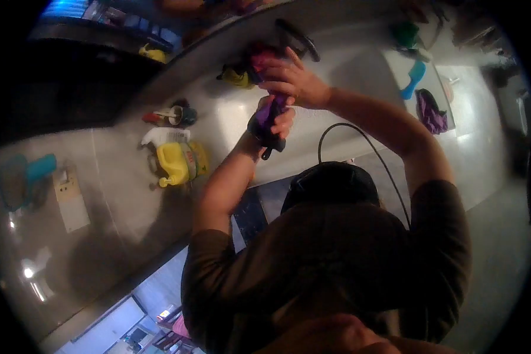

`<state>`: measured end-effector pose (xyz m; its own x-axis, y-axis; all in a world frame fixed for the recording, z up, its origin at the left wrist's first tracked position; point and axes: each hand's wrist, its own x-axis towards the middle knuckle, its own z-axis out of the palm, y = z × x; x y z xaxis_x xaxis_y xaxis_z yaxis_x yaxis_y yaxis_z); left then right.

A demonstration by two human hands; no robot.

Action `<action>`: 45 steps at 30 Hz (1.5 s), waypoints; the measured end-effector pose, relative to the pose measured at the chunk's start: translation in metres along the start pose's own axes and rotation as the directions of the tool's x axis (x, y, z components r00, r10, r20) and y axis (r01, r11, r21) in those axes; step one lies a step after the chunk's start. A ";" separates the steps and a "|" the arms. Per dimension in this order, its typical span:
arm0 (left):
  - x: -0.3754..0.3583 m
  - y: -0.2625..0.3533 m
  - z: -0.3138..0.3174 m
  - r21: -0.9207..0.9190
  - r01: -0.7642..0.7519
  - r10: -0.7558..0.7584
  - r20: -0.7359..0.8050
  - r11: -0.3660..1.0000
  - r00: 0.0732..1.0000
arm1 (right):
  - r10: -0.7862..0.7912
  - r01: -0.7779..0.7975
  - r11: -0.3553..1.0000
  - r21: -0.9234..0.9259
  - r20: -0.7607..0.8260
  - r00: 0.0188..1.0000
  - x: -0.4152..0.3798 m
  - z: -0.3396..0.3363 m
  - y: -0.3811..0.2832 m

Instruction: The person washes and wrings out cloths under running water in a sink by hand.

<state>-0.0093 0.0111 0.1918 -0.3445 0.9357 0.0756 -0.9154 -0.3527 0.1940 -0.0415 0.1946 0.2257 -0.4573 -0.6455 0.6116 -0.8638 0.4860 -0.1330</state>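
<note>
My left hand (pixel 272 121) is closed around a purple and black item (pixel 267 115) whose kind I cannot make out. A black end of it pokes out below the fingers. My right hand (pixel 295 82) lies across the upper part of the same item, fingers stretched out and spread, one raised away from the others. Just beyond the right fingertips is a dark red or pink thing (pixel 262 58), blurred and partly covered. Beside it sits a yellow and black thing (pixel 236 76). Both hands are over a pale basin (pixel 342 76).
Left of the basin stand a yellow jug (pixel 174 164), a white bottle (pixel 165 137) and a dark cup (pixel 186 115). A blue brush (pixel 416 78) and purple mesh item (pixel 432 112) lie on the right ledge. A black cable (pixel 371 133) loops near my right arm.
</note>
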 end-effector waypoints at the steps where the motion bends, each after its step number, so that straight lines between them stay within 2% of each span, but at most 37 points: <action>1: 0.001 -0.007 0.014 -0.055 0.011 -0.006 0.087 0.998 0.996 | -0.070 0.073 0.997 0.023 -0.109 0.992 0.004 -0.002 0.001; 2: 0.001 -0.012 0.027 -0.088 0.018 -0.011 0.077 0.996 0.997 | -0.075 0.078 0.997 0.023 -0.110 0.991 0.008 -0.011 -0.002; 4: 0.001 -0.026 0.037 -0.087 0.017 -0.005 0.140 0.996 0.990 | -0.030 0.000 0.989 0.148 0.201 0.979 0.014 -0.028 -0.010; 5: 0.001 -0.029 0.040 -0.089 0.022 -0.004 0.202 0.996 0.979 | -0.035 0.005 0.989 0.149 0.201 0.979 0.017 -0.029 -0.009; 7: 0.001 -0.030 0.044 -0.125 0.052 -0.021 0.241 0.991 0.970 | -0.143 0.140 0.990 0.033 0.108 0.984 0.022 -0.033 -0.010; 10: -0.006 -0.032 0.051 -0.123 0.080 -0.051 0.222 0.989 0.974 | -0.120 0.114 0.991 0.075 0.084 0.989 0.029 -0.044 -0.012; 11: -0.010 -0.031 0.052 -0.100 0.064 -0.048 0.154 0.993 0.987 | -0.113 0.106 0.990 0.088 0.076 0.991 0.032 -0.049 -0.012; 12: -0.014 -0.030 0.053 -0.077 0.049 -0.043 0.084 0.996 0.996 | -0.200 0.198 0.980 0.035 0.075 0.977 0.035 -0.055 -0.010; 13: -0.018 -0.027 0.056 -0.075 0.049 -0.042 0.085 0.996 0.995 | -0.284 0.286 0.958 -0.020 0.079 0.956 0.036 -0.057 -0.008; 15: -0.026 -0.019 0.063 0.093 0.042 -0.033 -0.098 0.995 0.995 | -0.260 0.268 0.963 -0.038 0.145 0.955 0.035 -0.053 -0.003; 16: -0.030 -0.013 0.066 0.095 0.040 -0.030 -0.098 0.995 0.995 | -0.233 0.250 0.967 -0.056 0.209 0.950 0.035 -0.050 -0.002; 18: -0.032 0.002 0.067 0.495 0.193 -0.006 -0.354 0.847 0.935 | -0.203 0.224 0.973 -0.064 0.236 0.950 0.034 -0.044 -0.001; 19: -0.031 0.006 0.062 0.496 0.190 -0.003 -0.353 0.848 0.936 | -0.165 0.191 0.979 -0.073 0.264 0.950 0.035 -0.043 -0.002; 20: -0.030 0.011 0.055 0.704 0.283 0.128 -0.469 0.651 0.874 | -0.167 0.192 0.979 -0.073 0.266 0.949 0.035 -0.042 -0.003; 21: -0.031 0.013 0.049 0.822 0.401 0.288 -0.530 0.403 0.797 | -0.063 0.090 0.994 -0.057 0.368 0.928 0.035 -0.040 -0.005; 22: -0.026 0.018 0.062 0.773 0.596 0.333 -0.632 0.216 0.700 | 0.036 -0.013 0.999 -0.053 0.467 0.884 0.035 -0.038 -0.008; 23: -0.025 0.020 0.060 0.774 0.595 0.336 -0.632 0.220 0.698 | 0.032 -0.009 0.999 -0.050 0.469 0.883 0.036 -0.035 -0.011; 25: -0.020 0.026 0.053 0.673 0.705 0.492 -0.546 -0.224 0.678 | 0.231 -0.180 0.973 -0.144 0.607 0.760 0.037 -0.028 -0.017; 26: -0.018 0.028 0.052 0.586 0.654 0.520 -0.412 -0.478 0.748 | 0.231 -0.180 0.973 -0.145 0.609 0.759 0.031 -0.016 -0.015; 27: -0.014 0.029 0.051 0.588 0.654 0.520 -0.411 -0.476 0.749 | 0.297 -0.297 0.949 -0.106 0.614 0.731 0.022 -0.002 -0.012; 28: -0.009 0.028 0.055 0.478 0.693 0.521 -0.457 -0.540 0.721 | 0.360 -0.410 0.910 -0.069 0.621 0.696 0.014 0.011 -0.010; 29: -0.005 0.030 0.057 0.360 0.717 0.527 -0.498 -0.598 0.689 | 0.361 -0.409 0.910 -0.071 0.622 0.695 0.009 0.017 -0.010; 30: -0.007 0.032 0.048 0.309 0.640 0.503 -0.419 -0.704 0.756 | 0.394 -0.506 0.863 -0.004 0.631 0.668 0.004 0.022 -0.009; 31: -0.007 0.036 0.042 0.311 0.639 0.503 -0.417 -0.704 0.757 | 0.425 -0.595 0.801 0.062 0.641 0.639 0.000 0.027 -0.008; 32: -0.005 0.039 0.039 0.282 0.563 0.459 -0.359 -0.777 0.813 | 0.430 -0.596 0.801 0.057 0.638 0.639 -0.010 0.038 -0.003; 33: -0.004 0.041 0.035 0.248 0.484 0.406 -0.306 -0.839 0.861 | 0.390 -0.620 0.763 0.182 0.635 0.666 -0.018 0.050 0.004; 34: -0.002 0.042 0.031 0.250 0.481 0.404 -0.304 -0.840 0.863 | 0.352 -0.633 0.712 0.303 0.626 0.696 -0.020 0.049 0.005; 35: 0.001 0.044 0.028 0.210 0.447 0.390 -0.265 -0.870 0.882 | 0.355 -0.634 0.713 0.300 0.625 0.695 -0.023 0.046 0.007; 36: 0.003 0.046 0.023 0.167 0.413 0.373 -0.226 -0.895 0.900 | 0.360 -0.849 0.367 0.381 0.783 0.507 -0.026 0.044 0.008; 37: 0.006 0.047 0.020 0.170 0.410 0.370 -0.224 -0.896 0.901 | 0.262 -0.939 -0.040 0.342 0.910 0.321 -0.029 0.041 0.008; 38: 0.008 0.049 0.017 0.155 0.359 0.334 -0.165 -0.921 0.928 | 0.265 -0.939 -0.040 0.342 0.910 0.320 -0.031 0.039 0.009; 40: 0.008 0.050 0.011 0.139 0.305 0.292 -0.107 -0.942 0.950 | -0.078 -0.782 -0.535 0.319 0.904 0.421 -0.037 0.038 0.009; 41: 0.007 0.051 0.008 0.100 0.208 0.212 0.036 -0.973 0.977 | -0.076 -0.781 -0.537 0.319 0.904 0.421 -0.041 0.039 0.010; 42: 0.006 0.052 0.004 0.047 0.113 0.120 0.175 -0.992 0.977 | -0.154 -0.713 -0.657 0.245 0.882 0.445 -0.043 0.041 0.010; 43: 0.006 0.050 0.008 0.048 0.112 0.119 0.174 -0.993 0.978 | -0.226 -0.634 -0.758 0.154 0.850 0.476 -0.046 0.043 0.011; 44: 0.005 0.047 0.012 0.008 0.085 0.086 0.150 -0.996 0.985 | -0.226 -0.634 -0.758 0.154 0.850 0.477 -0.049 0.045 0.012; 45: 0.005 0.045 0.015 -0.032 0.059 0.055 0.124 -0.998 0.991 | -0.224 -0.637 -0.740 0.215 0.815 0.535 -0.051 0.047 0.013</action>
<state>-0.0489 -0.0002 0.2160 -0.3657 0.9076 0.2064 0.8863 0.4072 -0.2206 -0.0390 0.2063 0.1559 -0.2234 -0.9342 -0.2782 0.8852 -0.0750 -0.4591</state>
